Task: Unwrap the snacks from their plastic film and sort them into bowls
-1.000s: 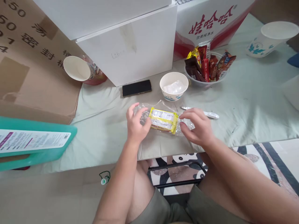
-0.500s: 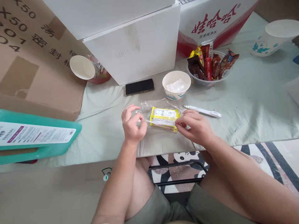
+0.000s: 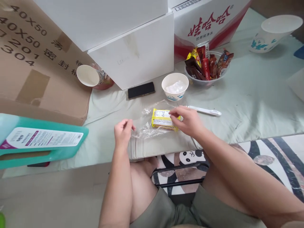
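Head view, single: set above the lap (image 3: 163, 205), facing forward and steeply down; counter (image 3: 249, 107) at close range, yellow packet (image 3: 159, 120) near mid-frame, white boxes (image 3: 147, 50) farther off.

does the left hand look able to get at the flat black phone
Probably yes: pale green cloth lies between the left hand and the flat black phone, nothing covers it, and the crumpled clear plastic wrapper sits mostly to the right.
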Tool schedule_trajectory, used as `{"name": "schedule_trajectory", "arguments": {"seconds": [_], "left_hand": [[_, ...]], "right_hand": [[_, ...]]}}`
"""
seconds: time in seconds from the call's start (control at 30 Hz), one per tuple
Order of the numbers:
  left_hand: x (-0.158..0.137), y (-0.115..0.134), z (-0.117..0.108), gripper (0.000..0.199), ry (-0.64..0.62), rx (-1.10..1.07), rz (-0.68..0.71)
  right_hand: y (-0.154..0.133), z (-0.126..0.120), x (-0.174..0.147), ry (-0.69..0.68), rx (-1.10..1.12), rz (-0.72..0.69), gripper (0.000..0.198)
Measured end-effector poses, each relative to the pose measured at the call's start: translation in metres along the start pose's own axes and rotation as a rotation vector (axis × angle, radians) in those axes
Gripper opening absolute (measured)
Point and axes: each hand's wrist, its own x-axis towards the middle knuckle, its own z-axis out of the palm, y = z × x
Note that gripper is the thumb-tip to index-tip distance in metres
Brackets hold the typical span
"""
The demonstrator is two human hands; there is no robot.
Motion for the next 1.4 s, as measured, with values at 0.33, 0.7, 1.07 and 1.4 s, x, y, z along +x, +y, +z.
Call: {"name": "schedule_trajectory", "arguments": {"seconds": [0.33, 0.7, 1.07, 1.4], "left_hand": [[0.013, 0.003, 0.037, 0.025, -0.27, 0.195, 0.004], [0.024, 0.011, 0.052, 0.027, -0.089, 0.199, 0.012], [0.023, 0.012, 0.051, 0.026, -0.017, 0.236, -0.051], [0.022, 0.007, 0.062, 0.032, -0.015, 0.251, -0.03]], "right_hand": [[-0.01, 0.016, 0.025, -0.376, -0.321, 0.116, 0.053], [-0.031, 0.004, 0.006, -0.446, -0.525, 0.169, 0.059], [-0.026, -0.029, -0.013, -0.437, -0.309, 0.249, 0.041], [0.049, -0.091, -0.02, 0.375, 0.605, 0.475, 0.048]]}}
